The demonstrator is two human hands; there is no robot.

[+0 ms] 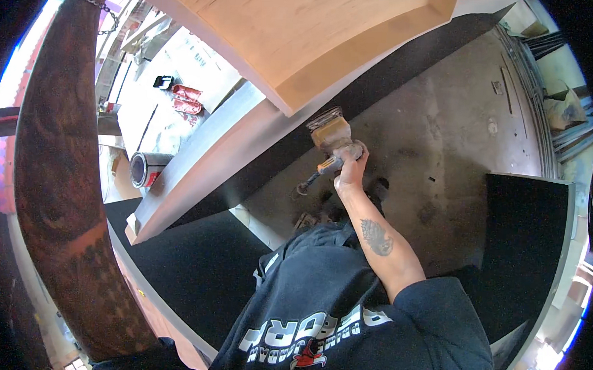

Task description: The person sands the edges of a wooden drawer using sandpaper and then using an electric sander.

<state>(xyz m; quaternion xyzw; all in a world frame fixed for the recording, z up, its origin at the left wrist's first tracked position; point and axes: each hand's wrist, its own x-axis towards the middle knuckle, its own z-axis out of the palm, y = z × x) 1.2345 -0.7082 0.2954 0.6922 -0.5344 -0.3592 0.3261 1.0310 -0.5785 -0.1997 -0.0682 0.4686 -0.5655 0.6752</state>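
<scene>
My right hand (352, 166) is closed around a dusty power sander (332, 135), held in front of my body with its flat pad turned up and away from me. A short cord or strap (304, 188) hangs from its near end. Just beyond the sander's pad lies the black face of a curved panel (271, 156), with a pale wooden edge. A light wood board (316, 34) with a bevelled rim juts out above it. At the far left my left forearm (62, 175), very close and dark, reaches up past a chain bracelet; the left hand is cut off by the upper edge.
An open metal can (148, 169) rests on its side against the panel's left part. Red wrapped items (188, 99) and a small black container (163, 82) are on a white surface behind. Black panels (525, 248) flank me. Long pipes or strips (532, 103) lie along the right wall.
</scene>
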